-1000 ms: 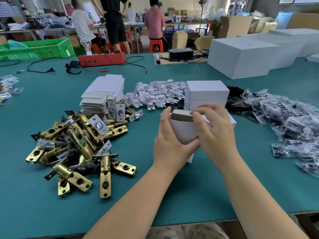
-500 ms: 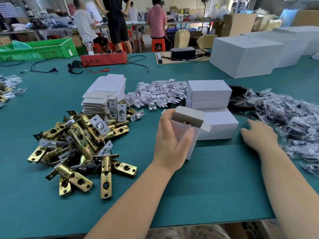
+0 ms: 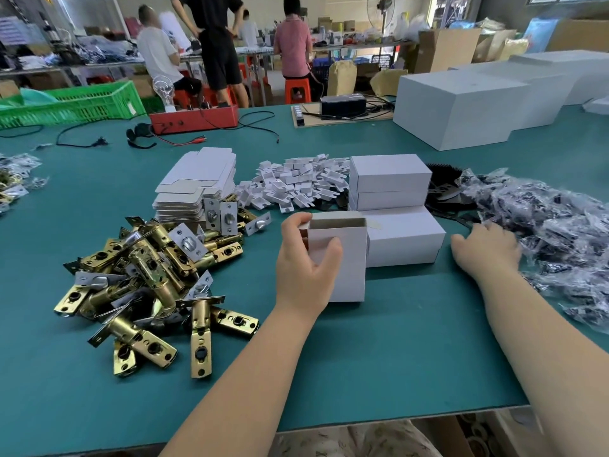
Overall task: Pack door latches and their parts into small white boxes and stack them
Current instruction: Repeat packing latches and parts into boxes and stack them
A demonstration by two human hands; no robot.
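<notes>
While our left fingers (image 3: 298,225) are curling round the open white box (image 3: 342,258), thumb across its front, we're keeping it upright with the mouth up; our left hand (image 3: 306,268) is steadying it just in front of the closed boxes (image 3: 392,192); our right hand (image 3: 484,247) is reaching loose-fingered, holding nothing, at the edge of the bagged parts (image 3: 553,225); we're probably best pinching just one bag; latches (image 3: 148,275) are sitting piled to the left.
</notes>
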